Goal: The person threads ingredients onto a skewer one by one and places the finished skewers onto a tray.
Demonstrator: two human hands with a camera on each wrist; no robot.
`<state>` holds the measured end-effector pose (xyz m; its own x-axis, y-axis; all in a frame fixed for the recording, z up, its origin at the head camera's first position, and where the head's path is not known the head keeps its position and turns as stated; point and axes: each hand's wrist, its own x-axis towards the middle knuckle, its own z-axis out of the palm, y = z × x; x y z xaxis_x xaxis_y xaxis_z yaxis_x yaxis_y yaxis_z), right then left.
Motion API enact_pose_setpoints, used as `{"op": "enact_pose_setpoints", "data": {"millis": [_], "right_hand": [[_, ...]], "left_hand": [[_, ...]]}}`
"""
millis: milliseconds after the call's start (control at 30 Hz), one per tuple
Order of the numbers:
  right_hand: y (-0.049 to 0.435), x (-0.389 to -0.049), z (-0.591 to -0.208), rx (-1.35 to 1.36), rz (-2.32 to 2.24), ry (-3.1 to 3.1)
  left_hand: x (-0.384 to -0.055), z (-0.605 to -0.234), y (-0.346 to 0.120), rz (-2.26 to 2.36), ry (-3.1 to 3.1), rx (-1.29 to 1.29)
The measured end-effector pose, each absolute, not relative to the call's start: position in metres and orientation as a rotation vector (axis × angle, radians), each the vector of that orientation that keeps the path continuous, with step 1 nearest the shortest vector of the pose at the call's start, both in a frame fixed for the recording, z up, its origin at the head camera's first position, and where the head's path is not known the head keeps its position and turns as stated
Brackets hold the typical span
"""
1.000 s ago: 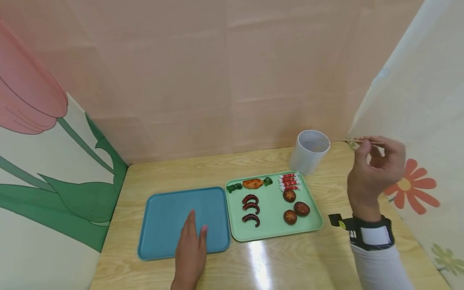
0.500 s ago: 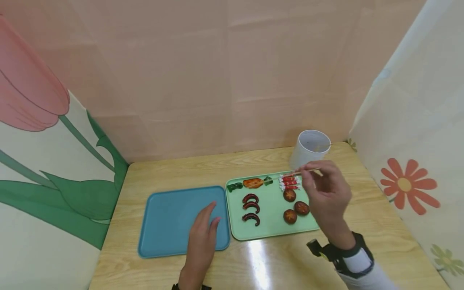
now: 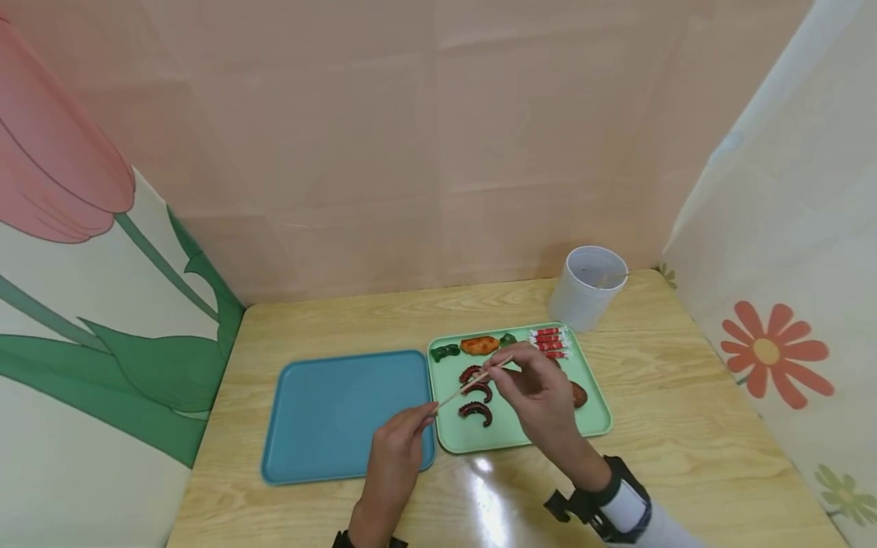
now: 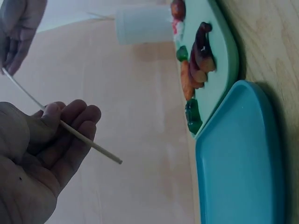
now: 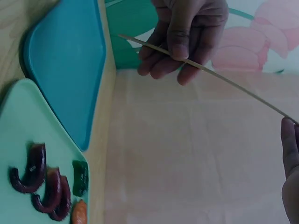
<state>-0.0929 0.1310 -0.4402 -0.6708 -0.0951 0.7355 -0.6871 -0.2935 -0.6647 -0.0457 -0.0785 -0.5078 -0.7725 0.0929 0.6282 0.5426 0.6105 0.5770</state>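
Both hands hold one thin bamboo skewer (image 5: 233, 86) slantwise above the trays. My left hand (image 3: 393, 457) pinches it between thumb and fingers, with a short blunt end sticking out past the fingers in the left wrist view. My right hand (image 3: 544, 399) pinches the other end with its fingertips. Beneath the right hand lies a light green tray (image 3: 454, 435) bearing three dark red curled tentacle pieces (image 3: 476, 412), an orange-brown piece (image 3: 479, 345), green pieces (image 3: 445, 352), red-and-white sticks (image 3: 550, 336) and brown round mushrooms (image 3: 579, 394), partly hidden by the hand.
A blue tray (image 3: 329, 418) with a raised rim adjoins the green tray on the left. Behind the green tray's right corner stands a white cup (image 3: 578, 304), a thin stick (image 3: 617, 278) leaning over its rim. Printed cloth walls (image 3: 342, 190) enclose the wooden table (image 3: 685, 396).
My right hand has come left from beside the cup with the skewer, crossing over the green tray. My left hand has moved slightly right and now pinches the skewer too.
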Motion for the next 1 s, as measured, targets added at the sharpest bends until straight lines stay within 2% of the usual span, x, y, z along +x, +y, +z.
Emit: {"op": "enact_pose_setpoints", "data": {"millis": [200,333,433,567,767,1000], "right_hand": [[0.133,-0.098,-0.449,0.723,1.954,-1.930],[0.136,-0.106,-0.463,0.519,1.552,-2.518],[0.134,-0.113,-0.485,0.561,1.078,-2.846],[0.126,-0.117,-0.519,0.653,0.688,-2.983],[0.121,-0.112,-0.559,0.689,0.447,-2.969],[0.119,-0.114,-0.575,0.741,0.365,-2.932]], "left_hand": [[-0.042,-0.509,-0.083,-1.028,-2.342,-0.382],[-0.039,-0.511,-0.088,-1.116,-2.373,-0.259],[-0.036,-0.514,-0.092,-1.303,-2.370,-0.169],[-0.031,-0.517,-0.097,-1.558,-2.346,-0.025],[-0.026,-0.515,-0.099,-1.676,-2.370,0.145],[-0.026,-0.514,-0.101,-1.673,-2.354,0.174]]}}
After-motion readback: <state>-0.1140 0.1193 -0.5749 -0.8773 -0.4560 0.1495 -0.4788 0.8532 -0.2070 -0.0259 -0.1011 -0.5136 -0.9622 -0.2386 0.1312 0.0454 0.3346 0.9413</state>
